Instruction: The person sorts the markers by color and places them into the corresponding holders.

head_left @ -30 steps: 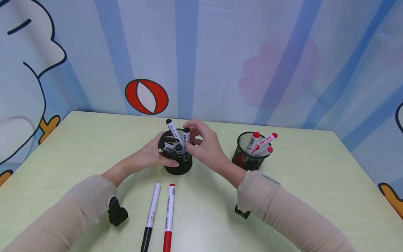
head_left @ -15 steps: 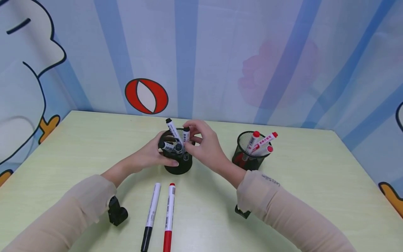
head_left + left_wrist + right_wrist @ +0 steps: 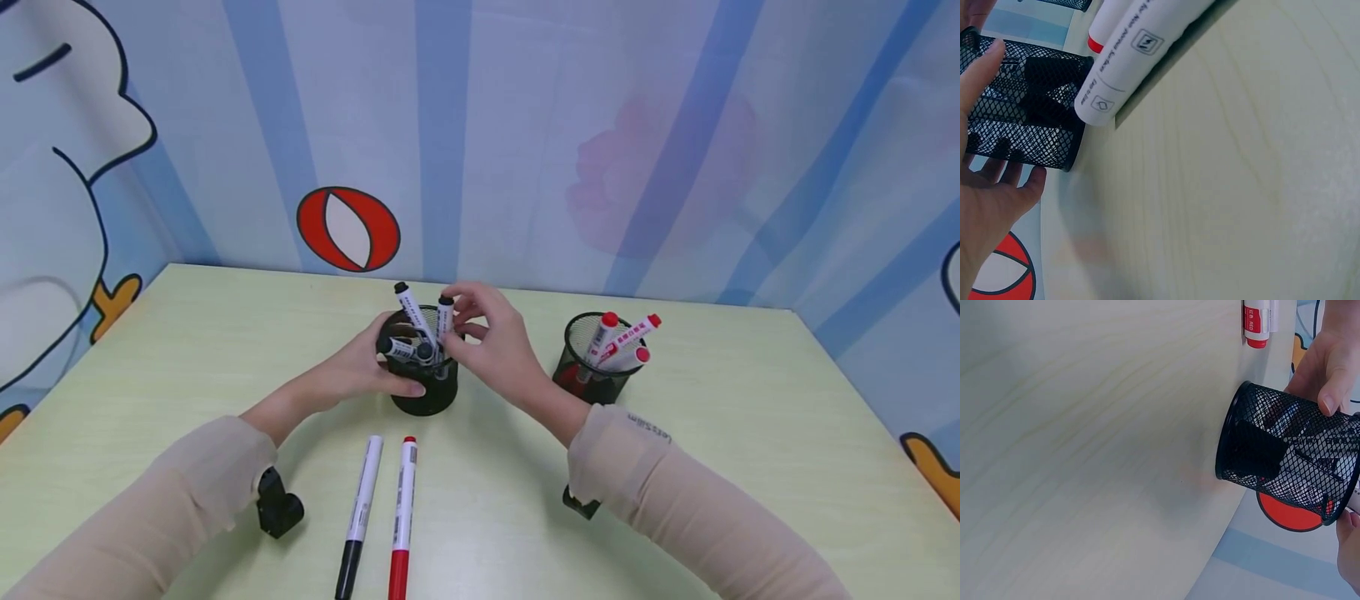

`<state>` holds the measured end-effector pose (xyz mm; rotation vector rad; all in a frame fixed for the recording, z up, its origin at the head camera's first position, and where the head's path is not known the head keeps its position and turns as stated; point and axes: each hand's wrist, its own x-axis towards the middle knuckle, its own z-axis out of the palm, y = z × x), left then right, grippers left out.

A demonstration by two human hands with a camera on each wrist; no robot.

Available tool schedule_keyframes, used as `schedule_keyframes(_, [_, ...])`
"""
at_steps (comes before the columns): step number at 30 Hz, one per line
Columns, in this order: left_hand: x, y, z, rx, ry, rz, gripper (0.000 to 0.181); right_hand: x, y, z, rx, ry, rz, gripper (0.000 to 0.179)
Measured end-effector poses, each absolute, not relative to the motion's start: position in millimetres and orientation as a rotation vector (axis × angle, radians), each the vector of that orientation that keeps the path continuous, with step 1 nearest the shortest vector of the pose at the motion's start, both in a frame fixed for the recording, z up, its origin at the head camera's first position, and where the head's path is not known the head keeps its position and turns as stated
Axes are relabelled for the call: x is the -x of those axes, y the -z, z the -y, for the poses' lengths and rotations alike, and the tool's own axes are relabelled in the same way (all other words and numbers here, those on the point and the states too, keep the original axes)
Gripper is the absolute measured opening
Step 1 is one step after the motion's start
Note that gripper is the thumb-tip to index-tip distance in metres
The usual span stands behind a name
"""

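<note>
My left hand (image 3: 348, 367) grips a black mesh pen cup (image 3: 425, 396) that stands on the table, thumb across its front and fingers round the far side. Between the thumb and fingertips of my right hand (image 3: 498, 346) is a white whiteboard marker (image 3: 445, 315) with a black end, its lower part still inside the cup. Another black-ended marker (image 3: 411, 304) leans at the back of the same cup. A further marker (image 3: 401, 350) tilts to the left. In the right wrist view the cup's mesh wall (image 3: 1297, 450) shows dark shapes inside; only part of the right hand (image 3: 1350, 553) appears.
Right of this cup stands a second mesh cup (image 3: 592, 390) with several red-ended markers (image 3: 626, 337). In front, a black-and-white marker (image 3: 363, 492) and a red-and-white marker (image 3: 403, 496) lie side by side on the table (image 3: 750, 433). A printed curtain (image 3: 510, 150) hangs behind.
My right hand has risen slightly, and the marker it pinches sits a little higher in the cup. The left hand and the cup have barely moved.
</note>
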<state>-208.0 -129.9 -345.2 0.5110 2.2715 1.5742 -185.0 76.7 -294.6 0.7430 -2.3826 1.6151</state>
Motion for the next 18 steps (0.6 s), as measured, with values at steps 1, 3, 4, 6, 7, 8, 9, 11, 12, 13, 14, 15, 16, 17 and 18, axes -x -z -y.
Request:
schedule_keyframes(1, [208.0,345.4,129.8,-0.505,-1.572,-2.273,0.091,187.4,297.4,-77.3,-0.739,-1.611,2.387,0.043])
schedule_keyframes(3, [208.4,346.4,130.2,-0.503,-1.569,-2.275,0.092,189.3,299.8,-78.2,-0.735,-1.597,2.396,0.043])
schedule_keyframes(4, [208.5,346.7,130.2,-0.504,-1.568,-2.277,0.092,189.9,300.6,-78.8,-0.737,-1.589,2.397,0.043])
schedule_keyframes(6, [208.9,347.4,130.2,-0.501,-1.564,-2.280,0.092,190.9,301.8,-80.0,-0.744,-1.579,2.392,0.043])
schedule_keyframes(7, [209.0,347.6,130.1,-0.500,-1.565,-2.280,0.092,191.1,302.3,-80.7,-0.745,-1.578,2.389,0.043])
schedule_keyframes(8, [209.0,347.7,130.2,-0.503,-1.567,-2.281,0.091,191.1,302.4,-81.5,-0.746,-1.583,2.382,0.043])
schedule_keyframes(9, [209.0,347.7,130.1,-0.508,-1.570,-2.279,0.091,191.0,302.5,-82.2,-0.744,-1.589,2.376,0.044])
schedule_keyframes(11, [208.8,347.4,129.9,-0.516,-1.575,-2.276,0.091,190.7,302.0,-83.6,-0.736,-1.607,2.365,0.045])
schedule_keyframes(12, [208.7,347.3,129.9,-0.518,-1.577,-2.277,0.091,190.3,301.5,-84.3,-0.731,-1.619,2.362,0.046])
schedule_keyframes(13, [208.6,347.0,129.8,-0.520,-1.580,-2.276,0.091,190.0,300.9,-85.1,-0.726,-1.628,2.360,0.046])
schedule_keyframes(14, [208.6,346.9,129.8,-0.521,-1.580,-2.277,0.091,189.8,300.2,-85.8,-0.724,-1.636,2.358,0.047])
schedule_keyframes(15, [208.7,346.9,129.7,-0.521,-1.579,-2.279,0.091,189.6,299.7,-86.6,-0.719,-1.641,2.359,0.047])
schedule_keyframes(16, [208.7,346.8,129.7,-0.520,-1.578,-2.279,0.091,189.2,298.9,-87.5,-0.715,-1.641,2.361,0.047])
schedule_keyframes(17, [208.7,346.8,129.7,-0.521,-1.578,-2.279,0.091,188.9,298.4,-88.5,-0.710,-1.637,2.365,0.047])
schedule_keyframes(18, [208.8,346.8,129.7,-0.521,-1.579,-2.279,0.091,188.7,297.9,-89.6,-0.708,-1.630,2.369,0.047])
